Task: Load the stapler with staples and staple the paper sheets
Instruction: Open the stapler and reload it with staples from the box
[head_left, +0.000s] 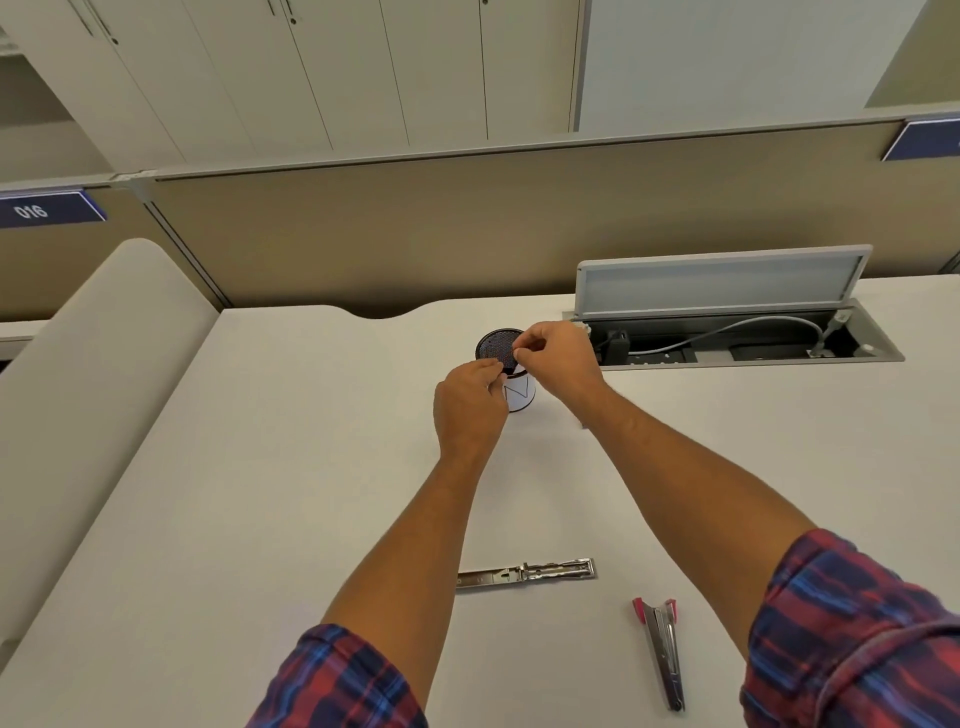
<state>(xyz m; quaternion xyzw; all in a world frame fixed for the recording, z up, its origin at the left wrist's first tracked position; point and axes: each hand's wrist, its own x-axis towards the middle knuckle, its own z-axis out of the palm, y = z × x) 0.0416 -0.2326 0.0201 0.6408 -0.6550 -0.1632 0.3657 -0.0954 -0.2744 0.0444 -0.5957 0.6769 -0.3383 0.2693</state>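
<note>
My hands meet over the mesh cup — its contents hidden. Left hand and right hand have fingers curled, pinching something too small to tell. The stapler and an opened metal piece lie well nearer me on the desk.

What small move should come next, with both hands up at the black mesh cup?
Probably lift out whatever the fingers pinch and bring it toward the open silver stapler. Both the left hand and right hand are curled at the rim of the black mesh cup; what they pinch is too small to tell.
</note>
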